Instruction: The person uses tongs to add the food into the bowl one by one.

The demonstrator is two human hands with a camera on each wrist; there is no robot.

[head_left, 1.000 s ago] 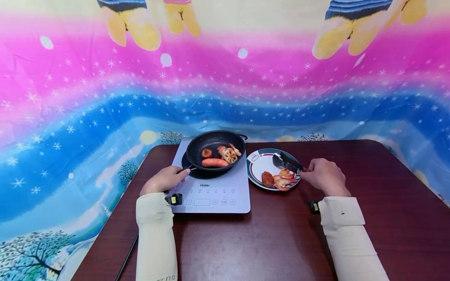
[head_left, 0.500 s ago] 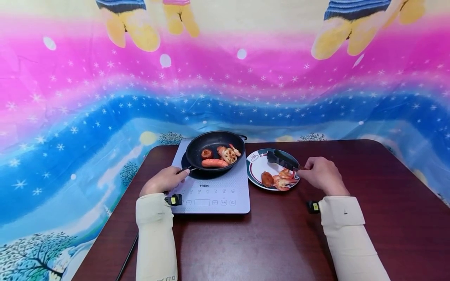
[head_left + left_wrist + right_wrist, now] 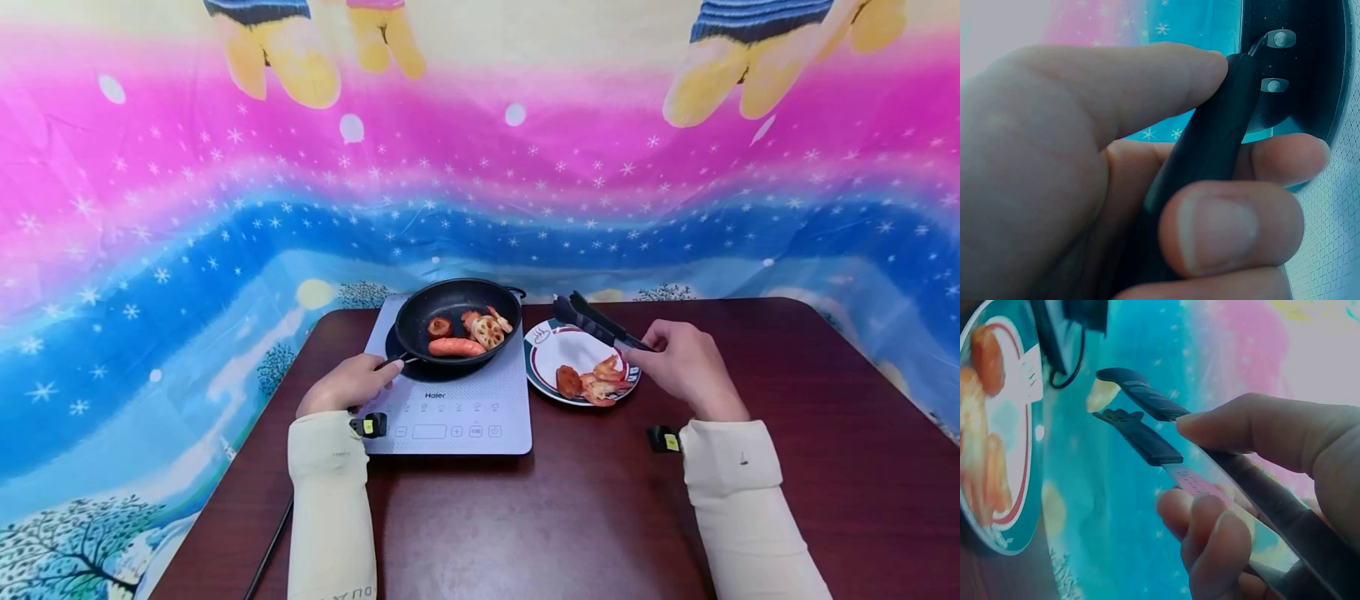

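Observation:
My left hand (image 3: 351, 383) grips the black handle (image 3: 1200, 144) of a frying pan (image 3: 420, 302). In the pan are a sausage (image 3: 456, 347), a lotus root slice (image 3: 487, 332), a round browned piece (image 3: 439, 327) and a shrimp (image 3: 498, 317). The pan rests tilted on a white induction cooktop (image 3: 457, 417). With thumb and fingers, my right hand (image 3: 688, 364) holds black-tipped tongs (image 3: 1147, 440), their two tips apart. They hang over the far part of a green-rimmed plate (image 3: 547, 358). Shrimp (image 3: 602, 385) and a browned piece (image 3: 568, 382) lie near its front edge.
Everything stands on a dark wooden table (image 3: 600, 517). A patterned cloth backdrop (image 3: 480, 183) hangs right behind it and along the left side. A black cord (image 3: 270, 546) runs down the left of the table by the left sleeve.
The tongs have risen from low over the plate and swung toward its far side, away from the food. The right hand has lifted slightly. The left hand and pan have stayed put.

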